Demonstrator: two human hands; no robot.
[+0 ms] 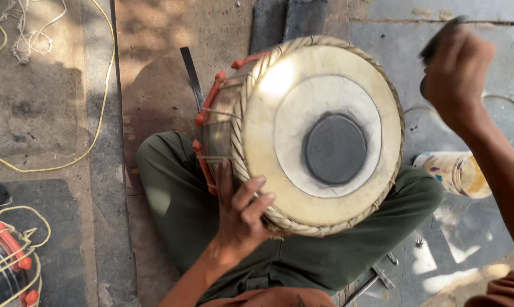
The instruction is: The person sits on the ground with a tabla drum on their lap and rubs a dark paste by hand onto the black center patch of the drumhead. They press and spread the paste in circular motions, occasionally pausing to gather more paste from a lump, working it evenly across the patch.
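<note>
A hand drum (pixel 319 133) rests tilted on my lap, its pale skin head with a dark round patch at the centre facing up. Braided cord runs round its rim, and orange pegs sit along its left side. My left hand (pixel 242 210) grips the drum's lower left edge, fingers over the rim. My right hand (pixel 456 71) is raised above and to the right of the drum, closed around a dark object (pixel 433 45) that is partly blurred.
A plastic jar (pixel 456 173) lies on the stone floor to the right. A metal strip (pixel 191 77) lies behind the drum. Yellow cord (pixel 100 108) loops at left. Another drum (pixel 7 267) with orange pegs sits at bottom left.
</note>
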